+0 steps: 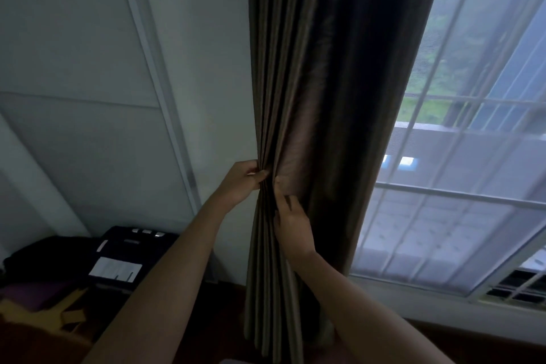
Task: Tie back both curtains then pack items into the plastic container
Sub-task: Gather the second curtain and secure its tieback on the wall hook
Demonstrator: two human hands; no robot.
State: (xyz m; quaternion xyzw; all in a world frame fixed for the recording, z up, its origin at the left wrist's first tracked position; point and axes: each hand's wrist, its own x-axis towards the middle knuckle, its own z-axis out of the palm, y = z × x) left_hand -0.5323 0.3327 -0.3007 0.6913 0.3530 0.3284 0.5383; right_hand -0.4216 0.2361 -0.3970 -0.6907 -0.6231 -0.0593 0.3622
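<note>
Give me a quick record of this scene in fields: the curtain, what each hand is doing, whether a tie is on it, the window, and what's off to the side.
curtain: dark brown curtain, hanging in bunched pleats at the window's left edge
left hand: left hand, grip closed on the pleats' left side
right hand: right hand, fingers pressed into the folds just below
tie-back: none visible around the curtain
window: window uncovered to the right, sheer white fabric over it
lower left: black box with white label beside dark clothing
plastic container: not in view
</note>
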